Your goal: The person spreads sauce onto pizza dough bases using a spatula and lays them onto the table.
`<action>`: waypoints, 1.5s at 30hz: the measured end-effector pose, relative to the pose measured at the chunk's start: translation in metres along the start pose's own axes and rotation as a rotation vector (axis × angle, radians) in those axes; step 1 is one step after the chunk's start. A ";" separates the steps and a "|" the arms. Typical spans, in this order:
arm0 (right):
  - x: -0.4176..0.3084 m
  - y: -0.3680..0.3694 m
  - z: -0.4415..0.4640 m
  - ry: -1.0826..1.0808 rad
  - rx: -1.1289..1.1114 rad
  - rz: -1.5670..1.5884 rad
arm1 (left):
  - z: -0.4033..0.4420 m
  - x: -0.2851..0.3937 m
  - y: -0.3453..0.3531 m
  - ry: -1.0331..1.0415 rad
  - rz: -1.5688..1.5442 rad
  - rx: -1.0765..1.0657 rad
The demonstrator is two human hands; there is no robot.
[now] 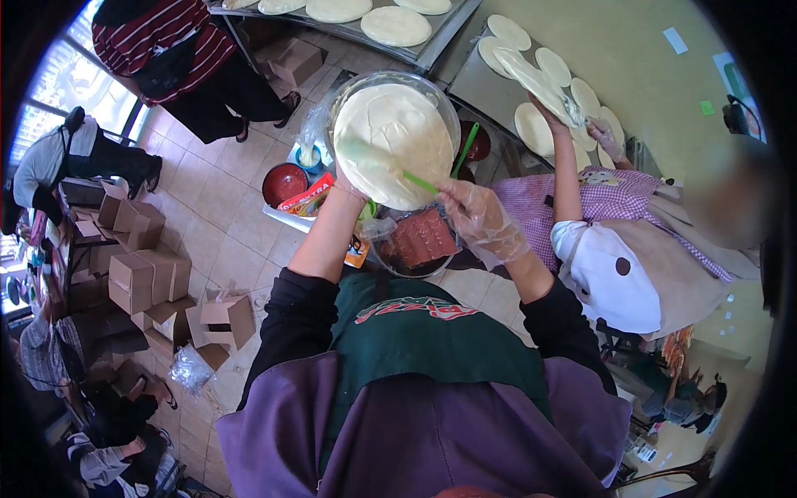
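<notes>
My left hand (352, 187) is under the near-left edge of a round flat base (398, 141), holding it up; most of its fingers are hidden beneath. A thick, pale cream-coloured spread covers the base's top. In a clear plastic glove, my right hand (486, 217) grips the green handle of a spatula (421, 183), whose pale blade lies across the spread on the left. Behind the base shows the rim of a large bowl (453, 108). Closer to me, a bowl holds a reddish-brown block (423, 236).
Coated round bases (396, 26) lie on tables ahead and at right. A co-worker in a checked apron (531, 203) holds another coated base (531, 76). Red bowls (285, 184) and packets (307, 199) stand nearby. Cardboard boxes (149, 278) and people occupy the left side.
</notes>
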State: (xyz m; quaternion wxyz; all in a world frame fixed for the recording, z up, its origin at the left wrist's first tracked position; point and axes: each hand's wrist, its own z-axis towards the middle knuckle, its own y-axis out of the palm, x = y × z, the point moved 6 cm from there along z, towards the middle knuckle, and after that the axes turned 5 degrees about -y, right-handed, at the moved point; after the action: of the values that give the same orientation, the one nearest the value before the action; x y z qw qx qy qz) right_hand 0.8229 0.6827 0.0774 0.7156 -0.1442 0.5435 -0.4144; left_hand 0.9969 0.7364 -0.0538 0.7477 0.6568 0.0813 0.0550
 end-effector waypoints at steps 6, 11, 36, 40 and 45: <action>-0.010 -0.018 0.001 -0.149 -0.168 0.063 | -0.001 0.005 0.006 0.029 0.101 0.057; -0.006 -0.029 0.016 -0.132 -0.077 -0.013 | -0.002 0.010 0.015 0.022 0.184 0.105; 0.000 -0.021 -0.018 -0.141 -0.166 0.101 | -0.012 0.035 0.031 0.060 0.284 0.279; 0.014 -0.034 -0.014 0.132 -0.182 0.161 | -0.013 0.041 0.031 0.040 0.318 0.293; 0.027 -0.037 -0.006 0.090 0.025 -0.022 | -0.016 0.039 0.036 0.023 0.356 0.274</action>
State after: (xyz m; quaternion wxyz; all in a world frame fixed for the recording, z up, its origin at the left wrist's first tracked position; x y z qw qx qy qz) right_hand 0.8030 0.6417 0.0818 0.6876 -0.1227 0.5682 -0.4351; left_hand 1.0334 0.7639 -0.0222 0.6288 0.7556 -0.0209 0.1820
